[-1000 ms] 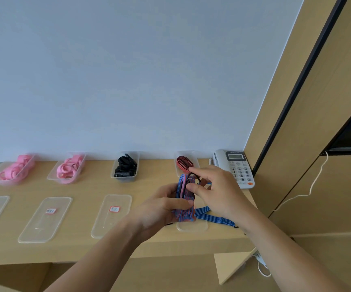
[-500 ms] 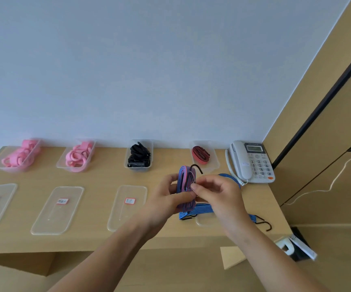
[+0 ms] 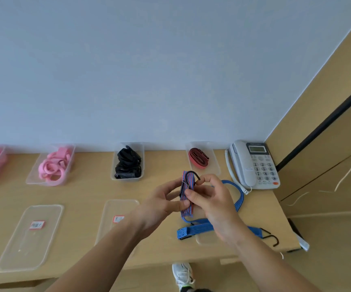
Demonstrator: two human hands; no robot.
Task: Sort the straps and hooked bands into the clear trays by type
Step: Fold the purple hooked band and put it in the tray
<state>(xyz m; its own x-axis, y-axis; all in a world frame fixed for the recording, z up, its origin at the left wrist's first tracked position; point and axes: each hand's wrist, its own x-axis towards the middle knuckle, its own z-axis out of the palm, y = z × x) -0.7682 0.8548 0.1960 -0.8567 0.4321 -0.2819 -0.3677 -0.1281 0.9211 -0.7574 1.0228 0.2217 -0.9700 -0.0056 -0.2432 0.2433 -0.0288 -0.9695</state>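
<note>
Your left hand pinches the folded red-and-blue hooked band near its middle, thumb in front and fingers behind, holding it upright above the desk. Your right hand closes on the same bundle from three o'clock, its thumb pressed against the band and the index finger curled up to the black hook at the top. A blue hooked band lies on the desk at six o'clock of your hands, its loop running out toward two o'clock and its end hooks at four o'clock near the desk edge. At twelve o'clock a clear tray holds a red strap; it may be a hooked band, the view is too small to tell. At eleven o'clock sits a tray of black straps, at ten o'clock two trays of pink straps. Flat lids lie at eight o'clock. A telephone stands at two o'clock.
</note>
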